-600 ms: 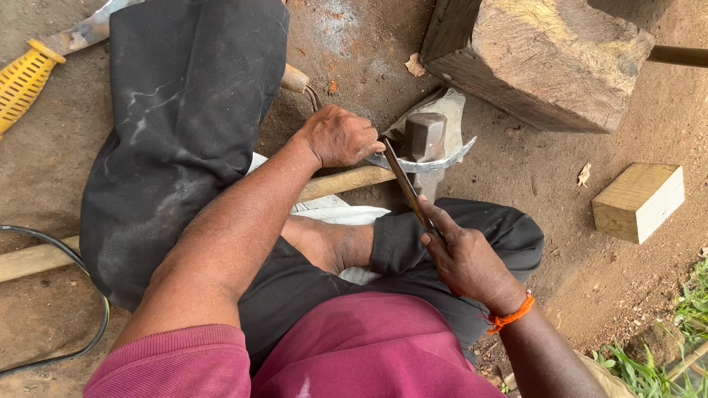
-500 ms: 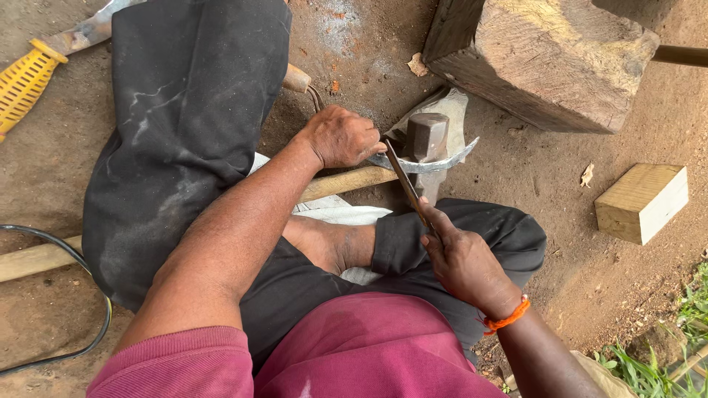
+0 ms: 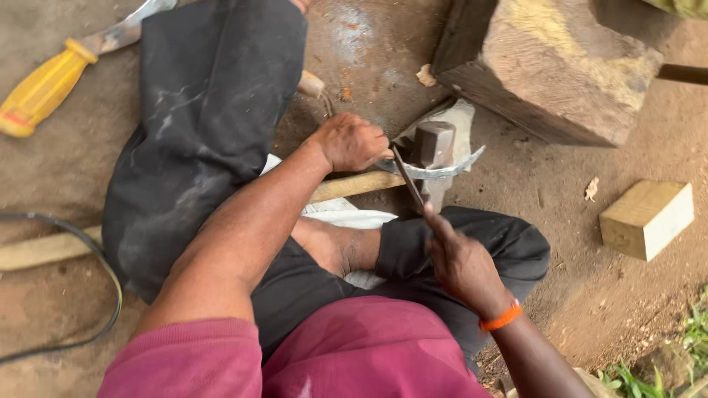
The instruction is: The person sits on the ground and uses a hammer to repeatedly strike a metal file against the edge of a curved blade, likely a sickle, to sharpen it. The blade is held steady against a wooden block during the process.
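Note:
I sit on the dirt with my legs in dark trousers. My left hand [image 3: 352, 141] is closed around a sickle where its long wooden handle [image 3: 354, 186] meets the curved metal blade [image 3: 451, 172]. The blade rests against a small iron stake [image 3: 435, 144] set in the ground. My right hand [image 3: 461, 262], with an orange band at the wrist, grips the near end of a thin dark file [image 3: 408, 178]. The file slants up to the blade just beside my left hand.
A large rough wooden block [image 3: 553, 66] stands behind the stake. A small pale wood block [image 3: 647, 217] lies at the right. A yellow-handled tool [image 3: 44, 92] lies at the top left, a black cable [image 3: 110, 295] curves at the left, and grass [image 3: 693, 335] shows at the bottom right.
The file and my right hand have shifted slightly along the blade. My left hand keeps its hold on the sickle.

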